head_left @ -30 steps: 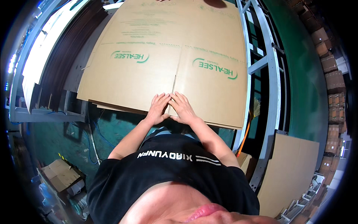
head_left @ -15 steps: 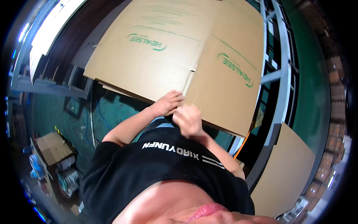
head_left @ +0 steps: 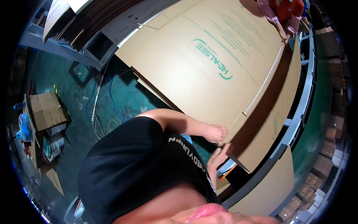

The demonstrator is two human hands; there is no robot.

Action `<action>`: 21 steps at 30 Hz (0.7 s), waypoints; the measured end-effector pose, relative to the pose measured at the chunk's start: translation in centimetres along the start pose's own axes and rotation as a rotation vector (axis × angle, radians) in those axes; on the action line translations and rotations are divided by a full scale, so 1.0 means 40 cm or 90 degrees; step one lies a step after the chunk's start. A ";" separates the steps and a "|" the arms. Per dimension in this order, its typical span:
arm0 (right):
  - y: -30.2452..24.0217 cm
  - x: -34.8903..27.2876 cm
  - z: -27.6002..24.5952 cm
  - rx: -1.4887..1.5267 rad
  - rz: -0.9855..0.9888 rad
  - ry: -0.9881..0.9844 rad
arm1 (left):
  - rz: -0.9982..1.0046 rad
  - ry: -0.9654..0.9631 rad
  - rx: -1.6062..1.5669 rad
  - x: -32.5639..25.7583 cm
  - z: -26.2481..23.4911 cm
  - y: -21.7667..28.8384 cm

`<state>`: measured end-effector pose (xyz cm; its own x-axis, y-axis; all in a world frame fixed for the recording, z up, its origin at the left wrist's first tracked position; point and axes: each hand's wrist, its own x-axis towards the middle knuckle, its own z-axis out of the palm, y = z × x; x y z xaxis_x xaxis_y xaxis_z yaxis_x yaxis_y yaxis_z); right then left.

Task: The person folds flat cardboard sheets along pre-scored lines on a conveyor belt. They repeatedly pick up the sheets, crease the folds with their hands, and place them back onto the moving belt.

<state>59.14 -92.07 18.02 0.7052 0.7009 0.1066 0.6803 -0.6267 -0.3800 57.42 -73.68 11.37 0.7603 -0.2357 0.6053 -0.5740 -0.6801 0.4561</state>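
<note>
Head view: cardboard now shows a dark strip near right hand.

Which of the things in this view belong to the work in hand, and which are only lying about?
In the work:
large brown cardboard sheet with green print;
bare left hand and bare right hand, at its near edge.

Apparently lying about, at left:
brown cardboard box with folded flaps;
bright blue plastic item.

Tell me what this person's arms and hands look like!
The left hand and right hand wear no gloves, and no watch shows. The left arm is bare below a short, plain black sleeve; the right sleeve can't be made out.
</note>
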 end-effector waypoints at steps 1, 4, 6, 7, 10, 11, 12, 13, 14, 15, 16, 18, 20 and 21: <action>0.111 0.021 0.053 -0.087 -0.006 0.048 | 0.013 -0.010 0.028 0.005 -0.008 -0.001; 0.218 0.172 0.107 -0.116 0.094 0.132 | 0.022 -0.086 0.043 0.013 -0.025 -0.007; 0.156 0.226 0.124 -0.156 0.200 0.145 | -0.027 -0.191 0.016 0.023 -0.019 -0.012; 0.132 0.229 0.129 -0.221 0.232 0.138 | -0.048 -0.243 0.000 0.029 -0.013 -0.010; 0.071 0.253 0.134 -0.246 0.333 0.104 | 0.027 0.003 0.061 0.007 0.030 -0.035; 0.060 0.252 0.132 -0.233 0.371 0.088 | 0.016 -0.026 0.070 0.011 0.034 -0.040; 0.056 0.255 0.139 -0.252 0.376 0.089 | 0.006 -0.055 0.078 0.020 0.034 -0.049; 0.061 0.258 0.148 -0.259 0.372 0.085 | -0.007 -0.083 0.088 0.024 0.031 -0.054; 0.070 0.258 0.151 -0.265 0.372 0.083 | -0.006 -0.099 0.088 0.026 0.025 -0.053; 0.076 0.257 0.156 -0.271 0.371 0.081 | -0.007 -0.114 0.090 0.027 0.017 -0.053; 0.080 0.258 0.157 -0.253 0.368 0.087 | -0.009 -0.129 0.092 0.026 0.015 -0.053; 0.095 0.256 0.158 -0.241 0.344 0.109 | -0.085 -0.054 0.087 0.022 0.072 -0.032; 0.129 0.221 0.147 -0.222 0.349 0.143 | -0.101 -0.030 0.068 0.022 0.090 0.001; 0.149 0.228 0.155 -0.213 0.318 0.151 | -0.112 -0.028 0.073 0.023 0.067 0.009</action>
<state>68.40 -87.32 11.04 0.9521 0.2268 0.2050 0.2568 -0.9572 -0.1333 58.73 -76.00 10.34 0.8595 -0.1345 0.4932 -0.3949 -0.7874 0.4734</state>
